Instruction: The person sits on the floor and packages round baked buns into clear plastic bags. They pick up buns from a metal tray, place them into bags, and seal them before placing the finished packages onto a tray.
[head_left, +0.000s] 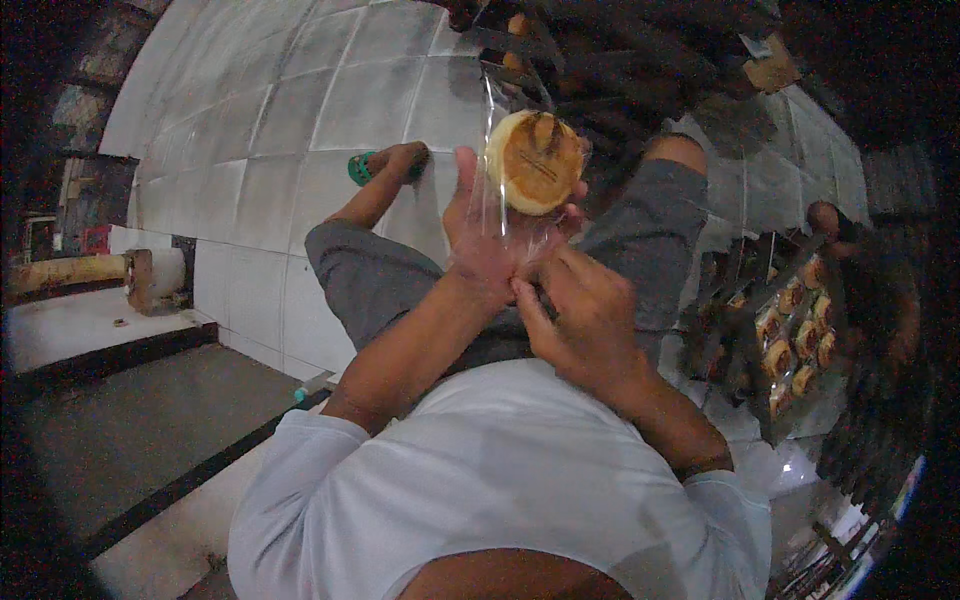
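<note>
A round, flat pastry (538, 159), browned on top with dark marks, lies inside a clear plastic bag (498, 97). My left hand (466, 217) is palm up beneath it, thumb along one side and fingertips curled around the other. The bag runs down over the palm to the wrist. There, my right hand (589, 307) pinches the bunched lower end of the plastic between thumb and fingers. Part of the left palm is hidden behind the pastry and the film.
A tray (795, 345) at the right holds several round pastries. Pale floor tiles (292, 112) spread ahead of my knees. A dark-edged ledge (150, 412) stands at left, near a wooden pole (67, 274). Dark, unclear objects fill the top right.
</note>
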